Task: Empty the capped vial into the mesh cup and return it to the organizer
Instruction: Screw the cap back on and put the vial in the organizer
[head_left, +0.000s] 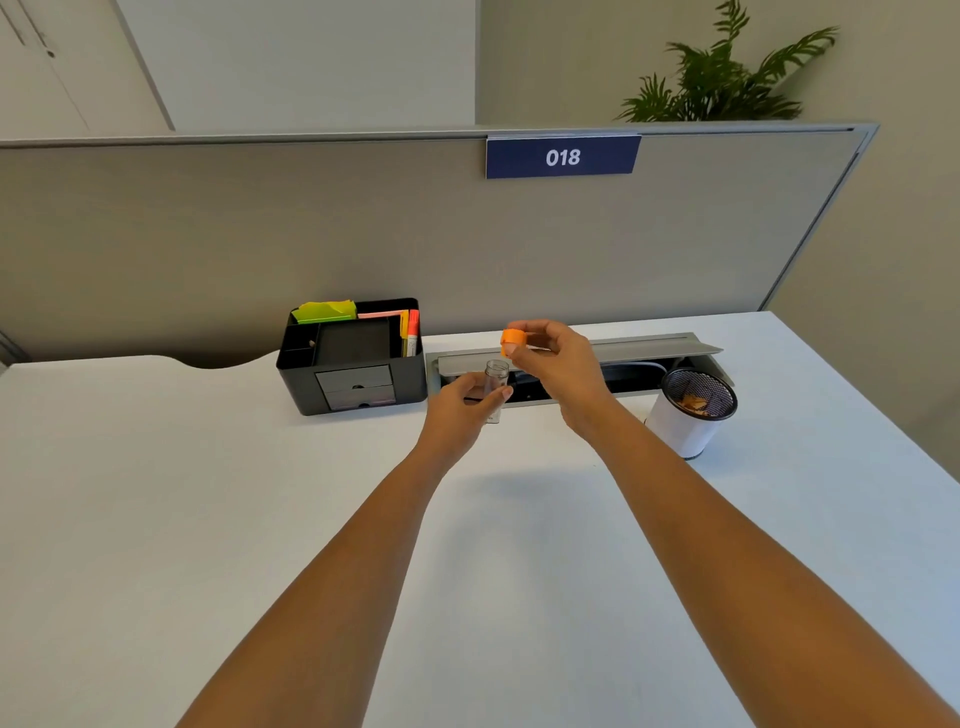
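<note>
My left hand (462, 410) holds a clear glass vial (496, 375) upright above the white desk, and the vial's mouth is uncovered. My right hand (558, 364) pinches the orange cap (513, 340) just above and slightly right of the vial, apart from it. The vial looks see-through with nothing visible inside. To the right stands the mesh cup (691, 410), white-sided with a black mesh rim and orange-brown bits inside. The black desk organizer (353, 358) sits to the left of my hands.
An open cable tray (576, 358) with a raised grey lid runs along the desk behind my hands. The organizer holds green and pink sticky notes and a marker. A grey partition with a "018" sign (562, 157) backs the desk.
</note>
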